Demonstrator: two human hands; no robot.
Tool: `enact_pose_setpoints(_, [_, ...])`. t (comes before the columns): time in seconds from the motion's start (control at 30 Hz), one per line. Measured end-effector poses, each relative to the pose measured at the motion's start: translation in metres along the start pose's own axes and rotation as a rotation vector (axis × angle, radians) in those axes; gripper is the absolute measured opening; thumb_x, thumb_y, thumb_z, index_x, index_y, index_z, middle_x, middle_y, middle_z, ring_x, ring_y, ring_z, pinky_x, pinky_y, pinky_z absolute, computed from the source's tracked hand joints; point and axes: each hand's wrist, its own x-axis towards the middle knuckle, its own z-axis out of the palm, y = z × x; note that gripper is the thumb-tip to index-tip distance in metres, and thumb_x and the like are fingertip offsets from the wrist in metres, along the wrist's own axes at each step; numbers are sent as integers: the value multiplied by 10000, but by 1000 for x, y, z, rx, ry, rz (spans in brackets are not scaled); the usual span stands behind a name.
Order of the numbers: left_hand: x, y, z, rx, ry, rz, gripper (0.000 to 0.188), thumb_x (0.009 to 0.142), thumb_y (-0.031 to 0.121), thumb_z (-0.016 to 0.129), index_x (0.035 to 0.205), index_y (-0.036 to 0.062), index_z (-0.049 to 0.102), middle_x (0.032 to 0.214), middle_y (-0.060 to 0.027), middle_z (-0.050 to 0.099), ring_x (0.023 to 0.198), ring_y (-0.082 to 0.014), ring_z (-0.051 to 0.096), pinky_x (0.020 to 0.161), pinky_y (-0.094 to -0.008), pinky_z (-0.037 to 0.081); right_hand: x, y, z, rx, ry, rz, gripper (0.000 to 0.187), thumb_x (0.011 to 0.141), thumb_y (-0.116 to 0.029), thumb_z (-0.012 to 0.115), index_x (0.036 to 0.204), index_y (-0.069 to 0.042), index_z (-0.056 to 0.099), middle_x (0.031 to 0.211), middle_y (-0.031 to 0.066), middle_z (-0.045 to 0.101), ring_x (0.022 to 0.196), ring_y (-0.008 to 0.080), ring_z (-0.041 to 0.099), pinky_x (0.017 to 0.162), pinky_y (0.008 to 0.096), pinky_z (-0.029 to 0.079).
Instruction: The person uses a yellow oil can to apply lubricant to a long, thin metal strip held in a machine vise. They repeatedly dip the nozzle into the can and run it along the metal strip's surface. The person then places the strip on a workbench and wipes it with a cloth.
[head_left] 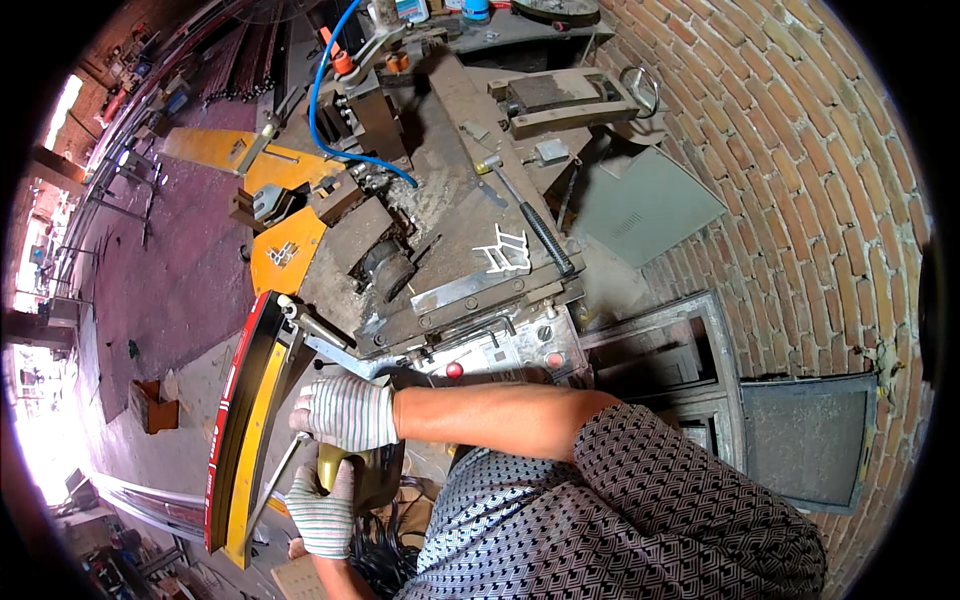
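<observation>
Striped knit work gloves cover both my hands. My right hand (345, 412) is closed in a fist below the front of a machine bench (470, 300), its arm reaching across from the right; whatever its fingers hold is hidden. Lower down, my left hand (322, 508) points upward, thumb and fingers closed around a shiny yellow-gold piece (328, 466) whose kind I cannot make out. Just left of both hands stands a long channel-shaped bar (262, 410), with a red outer face and a yellow edge. A thin metal rod (275, 482) slants between the bar and my hands.
A control panel with a red button (454, 370) is right above my right forearm. The bench carries small white cut profiles (508, 250), a spring-handled rod (540, 232) and a blue hose (316, 95). Yellow plates (285, 250) jut out left. A brick wall (800, 200) rises at right.
</observation>
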Motion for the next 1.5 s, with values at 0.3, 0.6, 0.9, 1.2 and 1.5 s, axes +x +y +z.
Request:
enact_pose_setpoints(0.3, [-1,-4,0,115,22,37,258,890,140,780,1019,-57,673,838,-68,691,752,-95,573,676,-289,502,-3,-15,19,-203,77,295,198,818,-178,662,980,-67,638,907,106,639,928,293,612,857,419,497])
enact_pose_setpoints(0.6, [-6,-20,-6,38,-22,-26,274,903,146,783,1068,-44,675,879,-59,700,784,-86,592,704,-260,502,-4,-10,15,-74,102,32,213,778,-171,671,964,-67,658,928,85,665,918,297,646,834,437,520])
enact_pose_setpoints(0.9, [-9,-8,-9,44,-51,-138,294,893,140,796,1060,-73,680,886,-92,719,814,-92,603,743,-266,522,-4,-16,36,-15,6,244,249,849,-179,643,1060,-47,637,981,141,663,948,329,659,859,450,530])
enact_pose_setpoints(1.2, [-9,-32,-12,71,-20,-78,326,883,183,806,1066,-64,698,843,-89,713,790,-80,588,719,-265,521,-7,-27,48,-83,-24,344,273,857,-208,642,1081,-51,646,995,133,669,965,320,640,882,459,518])
enact_pose_setpoints(1.5, [-4,-48,-23,54,-72,-154,314,883,168,806,1055,-69,691,820,-68,694,766,-69,561,683,-254,506,11,-18,49,59,127,114,279,817,-133,672,1070,-21,636,1011,145,670,938,338,669,846,440,550])
